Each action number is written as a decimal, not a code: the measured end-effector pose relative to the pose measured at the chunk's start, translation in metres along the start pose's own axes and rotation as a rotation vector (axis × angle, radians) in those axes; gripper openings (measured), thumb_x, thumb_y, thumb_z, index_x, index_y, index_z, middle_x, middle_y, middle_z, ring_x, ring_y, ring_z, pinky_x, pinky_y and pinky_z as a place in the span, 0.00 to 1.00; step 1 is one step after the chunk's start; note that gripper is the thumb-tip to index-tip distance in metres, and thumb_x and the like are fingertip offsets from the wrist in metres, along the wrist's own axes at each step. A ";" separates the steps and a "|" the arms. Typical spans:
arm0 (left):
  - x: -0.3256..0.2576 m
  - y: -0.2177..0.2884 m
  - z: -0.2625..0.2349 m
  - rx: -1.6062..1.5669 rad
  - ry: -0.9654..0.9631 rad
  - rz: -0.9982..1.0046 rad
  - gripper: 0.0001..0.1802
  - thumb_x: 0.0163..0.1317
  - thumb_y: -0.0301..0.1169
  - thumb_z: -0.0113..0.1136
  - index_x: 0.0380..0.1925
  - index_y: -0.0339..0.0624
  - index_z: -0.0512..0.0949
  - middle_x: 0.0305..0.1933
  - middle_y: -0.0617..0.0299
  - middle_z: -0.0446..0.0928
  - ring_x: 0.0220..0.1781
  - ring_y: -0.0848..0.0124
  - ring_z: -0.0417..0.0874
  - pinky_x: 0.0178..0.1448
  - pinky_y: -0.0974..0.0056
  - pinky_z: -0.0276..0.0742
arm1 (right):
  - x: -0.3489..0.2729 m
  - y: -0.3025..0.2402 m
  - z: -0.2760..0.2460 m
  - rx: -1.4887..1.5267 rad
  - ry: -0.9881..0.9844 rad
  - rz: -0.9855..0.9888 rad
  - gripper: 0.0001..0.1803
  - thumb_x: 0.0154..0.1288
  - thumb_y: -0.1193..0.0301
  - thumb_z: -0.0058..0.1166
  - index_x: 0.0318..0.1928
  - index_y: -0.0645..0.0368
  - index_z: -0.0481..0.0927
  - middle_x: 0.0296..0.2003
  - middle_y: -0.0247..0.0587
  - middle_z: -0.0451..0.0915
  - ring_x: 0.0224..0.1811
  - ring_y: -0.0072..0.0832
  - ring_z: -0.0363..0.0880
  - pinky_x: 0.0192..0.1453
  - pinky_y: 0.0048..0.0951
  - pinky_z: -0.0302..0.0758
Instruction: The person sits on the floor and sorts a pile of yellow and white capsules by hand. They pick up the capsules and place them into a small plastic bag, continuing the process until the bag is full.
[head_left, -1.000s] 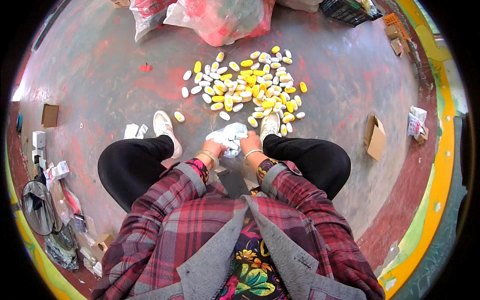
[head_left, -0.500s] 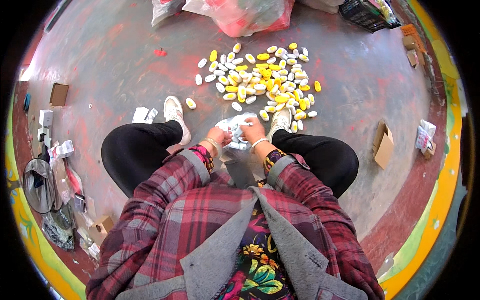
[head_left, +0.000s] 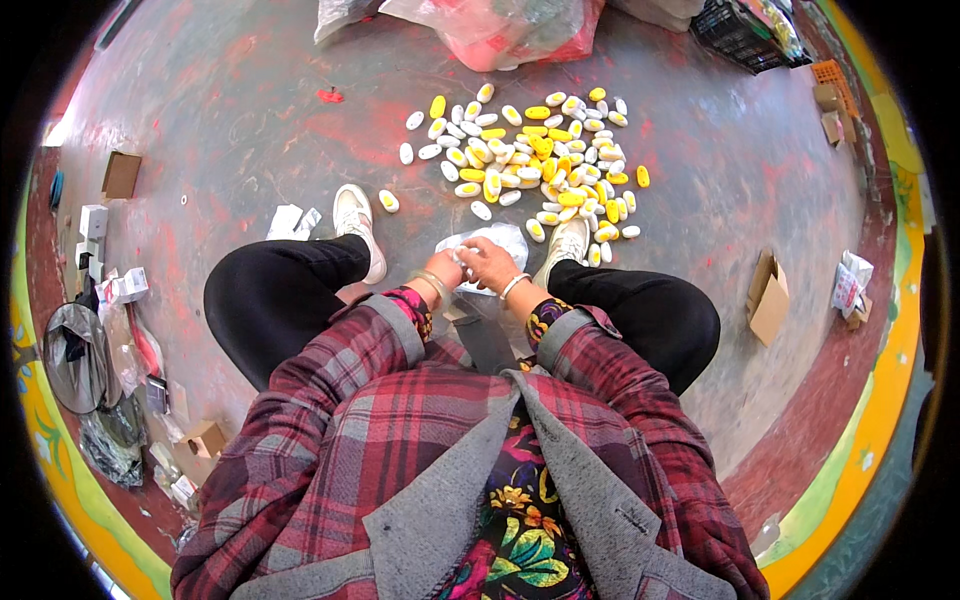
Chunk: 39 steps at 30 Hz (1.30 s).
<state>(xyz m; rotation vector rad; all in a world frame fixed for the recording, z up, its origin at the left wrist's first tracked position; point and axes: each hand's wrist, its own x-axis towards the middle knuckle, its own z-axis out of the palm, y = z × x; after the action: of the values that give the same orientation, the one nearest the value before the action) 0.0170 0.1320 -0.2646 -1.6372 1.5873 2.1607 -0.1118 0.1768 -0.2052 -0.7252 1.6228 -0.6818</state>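
My left hand (head_left: 444,269) and my right hand (head_left: 487,266) meet between my knees, fingers bent together. A small whitish piece shows between the fingertips, too small to name. Under and just beyond the hands lies a clear plastic bag (head_left: 512,240) with whitish contents, partly hidden by my right hand. Farther off on the floor spreads a loose pile of oval white and yellow pieces (head_left: 545,165). A single oval piece (head_left: 389,201) rests apart, next to my left shoe (head_left: 353,215).
Large plastic sacks (head_left: 500,30) and a black crate (head_left: 740,35) stand at the far side. An open cardboard box (head_left: 767,300) sits at the right. Small white boxes (head_left: 125,287) and a round grey mesh item (head_left: 75,358) lie at the left. White packets (head_left: 290,222) are beside my left shoe.
My right hand has moved left, off the bag's contents, and its fingers now meet those of my left hand. The whole view has shifted slightly.
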 end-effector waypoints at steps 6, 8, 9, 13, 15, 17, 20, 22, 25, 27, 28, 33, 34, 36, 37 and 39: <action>-0.012 0.012 -0.006 -0.006 0.050 -0.049 0.24 0.40 0.16 0.55 0.43 0.36 0.70 0.34 0.60 0.72 0.29 0.73 0.72 0.29 0.72 0.69 | 0.007 0.014 -0.007 0.032 0.235 0.156 0.22 0.48 0.61 0.52 0.40 0.64 0.74 0.30 0.49 0.79 0.25 0.36 0.79 0.36 0.30 0.75; -0.013 0.023 -0.003 -0.215 0.034 -0.170 0.27 0.39 0.15 0.54 0.46 0.36 0.67 0.38 0.58 0.70 0.30 0.72 0.72 0.29 0.72 0.69 | 0.019 0.036 -0.016 -0.173 0.315 0.091 0.20 0.48 0.62 0.52 0.38 0.64 0.75 0.29 0.48 0.79 0.24 0.36 0.79 0.34 0.30 0.75; -0.015 0.027 -0.001 -0.254 0.020 -0.190 0.26 0.40 0.15 0.53 0.45 0.37 0.67 0.38 0.58 0.70 0.30 0.72 0.72 0.29 0.72 0.69 | 0.020 0.043 -0.021 -0.095 0.233 0.190 0.18 0.49 0.63 0.50 0.38 0.62 0.76 0.30 0.49 0.78 0.29 0.39 0.79 0.38 0.32 0.74; -0.029 0.035 -0.008 -0.383 0.050 -0.258 0.23 0.41 0.15 0.51 0.43 0.38 0.69 0.37 0.59 0.71 0.30 0.73 0.71 0.31 0.71 0.69 | 0.012 0.024 -0.019 -0.347 0.473 0.046 0.12 0.50 0.69 0.47 0.35 0.57 0.78 0.33 0.51 0.78 0.41 0.44 0.75 0.45 0.36 0.71; -0.033 0.036 -0.009 -0.406 0.068 -0.272 0.22 0.42 0.15 0.51 0.42 0.38 0.69 0.36 0.60 0.71 0.31 0.72 0.71 0.33 0.71 0.69 | 0.010 0.019 -0.023 -0.384 0.599 0.118 0.11 0.50 0.71 0.45 0.34 0.56 0.79 0.34 0.48 0.78 0.40 0.39 0.76 0.45 0.33 0.71; -0.032 0.039 -0.007 -0.405 0.065 -0.267 0.21 0.43 0.16 0.51 0.42 0.38 0.69 0.36 0.60 0.71 0.31 0.72 0.71 0.34 0.70 0.69 | 0.012 0.027 -0.033 -0.373 0.636 0.174 0.11 0.50 0.72 0.45 0.34 0.57 0.79 0.34 0.49 0.78 0.41 0.39 0.76 0.45 0.33 0.71; -0.033 0.042 -0.007 -0.450 0.027 -0.268 0.21 0.44 0.15 0.51 0.42 0.38 0.70 0.36 0.60 0.71 0.33 0.72 0.72 0.36 0.69 0.69 | 0.012 0.034 -0.032 -0.438 0.562 0.134 0.12 0.48 0.71 0.47 0.34 0.57 0.79 0.35 0.49 0.78 0.41 0.40 0.76 0.46 0.33 0.71; -0.032 0.038 -0.011 -0.484 0.032 -0.270 0.20 0.44 0.15 0.50 0.41 0.38 0.70 0.36 0.60 0.71 0.34 0.71 0.72 0.37 0.69 0.69 | 0.007 0.020 -0.025 -0.471 0.444 0.123 0.15 0.46 0.71 0.50 0.38 0.59 0.77 0.41 0.52 0.75 0.46 0.42 0.73 0.49 0.34 0.69; -0.031 0.037 -0.012 -0.516 0.021 -0.269 0.20 0.44 0.15 0.50 0.41 0.38 0.71 0.36 0.60 0.71 0.36 0.71 0.72 0.38 0.68 0.69 | 0.002 0.013 -0.015 -0.523 0.489 0.124 0.18 0.47 0.69 0.51 0.42 0.60 0.75 0.42 0.53 0.74 0.46 0.44 0.73 0.49 0.35 0.69; -0.032 0.034 -0.014 -0.521 0.016 -0.280 0.19 0.45 0.16 0.49 0.41 0.39 0.71 0.37 0.61 0.71 0.36 0.71 0.72 0.39 0.68 0.69 | -0.001 0.010 -0.010 -0.517 0.433 0.236 0.18 0.47 0.69 0.51 0.42 0.61 0.74 0.42 0.53 0.74 0.46 0.44 0.73 0.49 0.36 0.69; -0.032 0.032 -0.016 -0.517 0.013 -0.282 0.19 0.45 0.16 0.49 0.41 0.39 0.71 0.37 0.61 0.71 0.37 0.71 0.72 0.40 0.67 0.69 | -0.001 0.008 -0.008 -0.514 0.407 0.286 0.18 0.48 0.68 0.51 0.42 0.62 0.74 0.42 0.54 0.74 0.46 0.43 0.73 0.49 0.36 0.69; -0.032 0.041 -0.008 -0.520 -0.022 -0.279 0.18 0.46 0.17 0.50 0.40 0.39 0.71 0.37 0.62 0.71 0.38 0.71 0.71 0.42 0.67 0.68 | 0.039 0.071 -0.029 -0.741 0.267 0.363 0.13 0.48 0.69 0.51 0.37 0.59 0.75 0.39 0.51 0.76 0.42 0.41 0.75 0.45 0.34 0.71; -0.033 0.037 -0.011 -0.518 -0.004 -0.281 0.18 0.46 0.17 0.50 0.40 0.39 0.71 0.37 0.62 0.71 0.37 0.71 0.71 0.41 0.67 0.68 | 0.044 0.070 -0.024 -0.847 0.222 0.386 0.12 0.47 0.70 0.51 0.36 0.58 0.76 0.38 0.50 0.77 0.41 0.40 0.76 0.44 0.33 0.72; -0.038 0.028 -0.018 -0.505 0.030 -0.292 0.17 0.45 0.17 0.50 0.39 0.39 0.72 0.36 0.62 0.71 0.37 0.72 0.71 0.41 0.67 0.68 | 0.040 0.075 -0.014 -0.711 0.310 0.264 0.12 0.51 0.68 0.48 0.35 0.60 0.77 0.36 0.53 0.77 0.41 0.41 0.76 0.45 0.35 0.72; -0.040 0.023 -0.023 -0.496 0.051 -0.297 0.17 0.45 0.17 0.50 0.39 0.39 0.72 0.35 0.62 0.72 0.36 0.72 0.71 0.40 0.67 0.68 | 0.039 0.073 -0.008 -0.640 0.350 0.200 0.13 0.52 0.68 0.47 0.35 0.61 0.77 0.36 0.54 0.77 0.41 0.42 0.76 0.45 0.35 0.72; -0.031 0.042 0.000 -0.456 -0.010 -0.253 0.15 0.45 0.18 0.50 0.37 0.39 0.73 0.33 0.62 0.72 0.33 0.72 0.72 0.37 0.67 0.68 | 0.058 0.109 -0.042 -0.392 0.376 0.209 0.10 0.52 0.69 0.46 0.32 0.61 0.76 0.28 0.46 0.76 0.29 0.35 0.76 0.30 0.33 0.72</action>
<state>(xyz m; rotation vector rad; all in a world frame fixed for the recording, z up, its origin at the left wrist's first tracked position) 0.0094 0.1280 -0.2129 -1.8028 0.8571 2.4998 -0.1708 0.2035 -0.3184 -0.7192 2.1804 -0.3623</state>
